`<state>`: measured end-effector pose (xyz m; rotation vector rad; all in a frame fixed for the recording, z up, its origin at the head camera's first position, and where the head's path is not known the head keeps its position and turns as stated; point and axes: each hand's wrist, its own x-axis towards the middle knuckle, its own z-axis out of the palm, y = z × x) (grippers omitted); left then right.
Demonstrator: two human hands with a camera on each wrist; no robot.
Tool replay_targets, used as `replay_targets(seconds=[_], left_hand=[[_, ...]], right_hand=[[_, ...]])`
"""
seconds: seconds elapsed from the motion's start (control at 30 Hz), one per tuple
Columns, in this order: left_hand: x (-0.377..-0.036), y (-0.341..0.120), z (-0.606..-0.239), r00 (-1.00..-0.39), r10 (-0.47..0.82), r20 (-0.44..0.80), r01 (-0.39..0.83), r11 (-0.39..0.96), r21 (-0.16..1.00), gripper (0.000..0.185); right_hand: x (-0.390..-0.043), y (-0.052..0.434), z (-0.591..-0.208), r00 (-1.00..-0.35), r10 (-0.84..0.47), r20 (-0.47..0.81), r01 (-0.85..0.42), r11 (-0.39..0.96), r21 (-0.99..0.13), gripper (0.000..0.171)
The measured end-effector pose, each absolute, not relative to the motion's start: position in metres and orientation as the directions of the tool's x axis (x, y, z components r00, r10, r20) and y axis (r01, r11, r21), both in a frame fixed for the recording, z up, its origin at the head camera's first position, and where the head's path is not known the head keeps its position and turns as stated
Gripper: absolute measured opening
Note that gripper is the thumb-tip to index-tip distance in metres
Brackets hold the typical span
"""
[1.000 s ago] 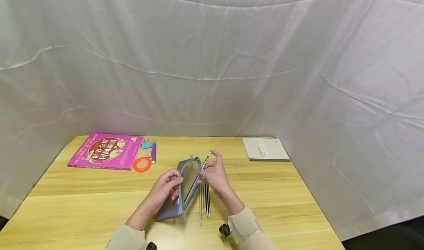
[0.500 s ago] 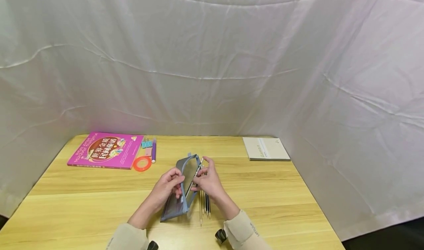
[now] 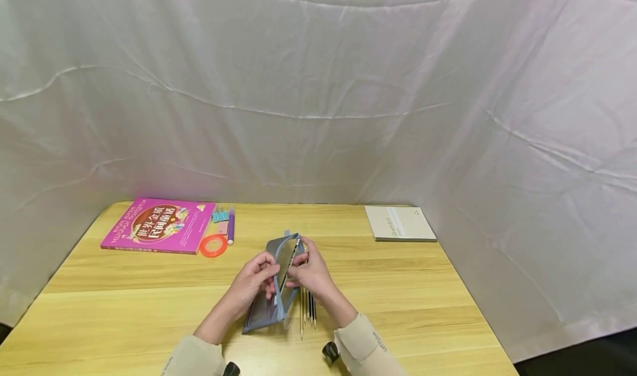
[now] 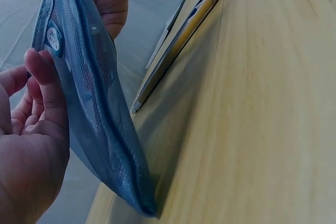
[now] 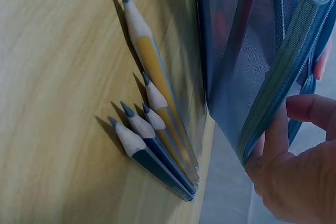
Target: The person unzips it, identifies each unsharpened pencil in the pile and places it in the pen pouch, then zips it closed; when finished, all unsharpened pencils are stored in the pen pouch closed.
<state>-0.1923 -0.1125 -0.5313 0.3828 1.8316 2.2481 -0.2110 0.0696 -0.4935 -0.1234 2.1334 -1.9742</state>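
A blue-grey mesh pencil case (image 3: 262,311) stands on the table with its zipped mouth spread. My left hand (image 3: 252,278) pinches the near-left rim of that mouth between thumb and fingers. At the other rim, my right hand (image 3: 314,276) holds a slim black-and-white patterned pen (image 3: 294,251), which slants down into the mouth; its lower part is hidden. The right wrist view has the fingers at the zip (image 5: 286,66), with a reddish stick (image 5: 242,19) showing through the mesh. Beside the case lie several sharpened pencils (image 5: 157,69), yellow and dark, points toward me.
A pink book (image 3: 161,226) lies at the back left. Next to it are an orange tape roll (image 3: 203,246), a purple marker (image 3: 231,226), a blue binder clip (image 3: 220,217) and a pink block (image 3: 223,229). A pale notebook (image 3: 400,224) sits at the back right. Grey curtains surround the table.
The right hand has moved left and down, sliding the patterned pen deeper into the pencil case. The case's mouth has narrowed somewhat. The left hand keeps its pinch and shifts slightly right.
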Motion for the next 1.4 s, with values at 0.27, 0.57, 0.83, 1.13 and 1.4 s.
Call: replay_targets(seconds=[0.27, 0.57, 0.83, 1.13, 1.4], left_hand=[[-0.191, -0.114, -0.531, -0.936, 0.342, 0.08, 0.008, -0.207, 0.978, 0.032], [-0.192, -0.115, -0.529, -0.935, 0.346, 0.084, 0.015, -0.199, 0.98, 0.032], [-0.192, -0.116, -0.529, -0.935, 0.343, 0.087, 0.02, -0.194, 0.981, 0.03], [-0.193, -0.117, -0.53, -0.937, 0.337, 0.097, 0.029, -0.201, 0.979, 0.029], [-0.193, -0.117, -0.529, -0.938, 0.334, 0.093, 0.03, -0.191, 0.981, 0.029]], right_hand=[[-0.212, 0.068, -0.492, -0.972, -0.194, -0.13, 0.108, 0.124, -0.986, 0.095], [-0.213, 0.07, -0.495, -0.973, -0.177, -0.15, 0.126, 0.138, -0.982, 0.096], [-0.211, 0.076, -0.488, -0.979, -0.16, -0.129, 0.106, 0.146, -0.984, 0.088], [-0.22, 0.095, -0.489, -0.989, -0.1, -0.108, 0.092, 0.154, -0.984, 0.072], [-0.226, 0.102, -0.492, -0.99, -0.1, -0.102, 0.084, 0.171, -0.982, 0.063]])
